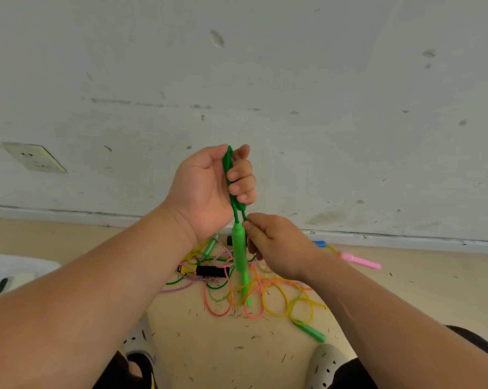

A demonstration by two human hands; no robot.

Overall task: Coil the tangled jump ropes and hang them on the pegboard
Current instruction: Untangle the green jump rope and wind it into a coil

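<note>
My left hand (209, 189) is raised in front of the wall and grips a folded bundle of green jump rope (228, 169), fingers curled round it. Two green handles (239, 254) hang straight down from the bundle. My right hand (276, 245) sits just below and to the right, pinching the green cord where it meets a handle. On the floor beneath lies a tangle of ropes (254, 296): pink, yellow, green and a purple braided one, with a black and yellow handle (206, 270). No pegboard is in view.
A pink handle (359, 261) and a blue handle (320, 243) lie by the skirting at the right. A loose green handle (311, 331) lies near my right shoe (325, 366). A white tray (10, 273) sits at the left. A wall socket (34, 157) is at left.
</note>
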